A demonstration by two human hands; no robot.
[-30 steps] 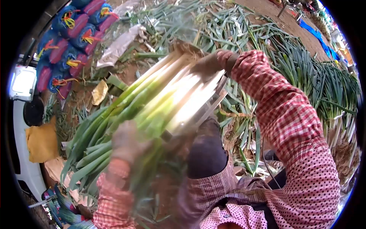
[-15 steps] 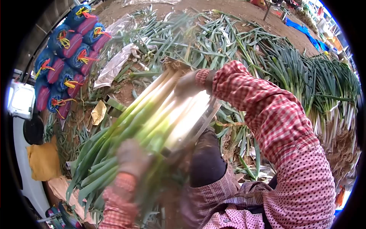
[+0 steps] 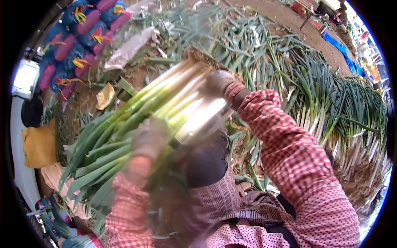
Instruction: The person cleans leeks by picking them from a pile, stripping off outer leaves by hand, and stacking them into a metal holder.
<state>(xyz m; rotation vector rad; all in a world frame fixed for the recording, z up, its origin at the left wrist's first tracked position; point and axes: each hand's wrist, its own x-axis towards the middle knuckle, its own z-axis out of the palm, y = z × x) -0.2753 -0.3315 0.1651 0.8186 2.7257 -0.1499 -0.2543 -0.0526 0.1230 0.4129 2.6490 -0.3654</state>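
A large bundle of green onions [image 3: 165, 103] lies slantwise in front of me, roots at the upper right and green leaves at the lower left. It rests on a metal-edged stand, mostly hidden. My right hand [image 3: 218, 82] is on the white stalks near the roots, its fingers hard to make out. Over the green part is my left hand [image 3: 149, 138], smeared by motion, so its fingers cannot be read.
More green onions [image 3: 355, 111] lie in rows at the right. Loose leaves cover the ground ahead. Blue and red bundles [image 3: 76, 49] are stacked at the upper left. A yellow cloth [image 3: 39, 144] lies at the left, and a blue sheet [image 3: 341, 51] at the upper right.
The view has shifted. My right forearm now reaches in from lower down, with the hand still at the root end. My left hand has moved slightly up along the leaves.
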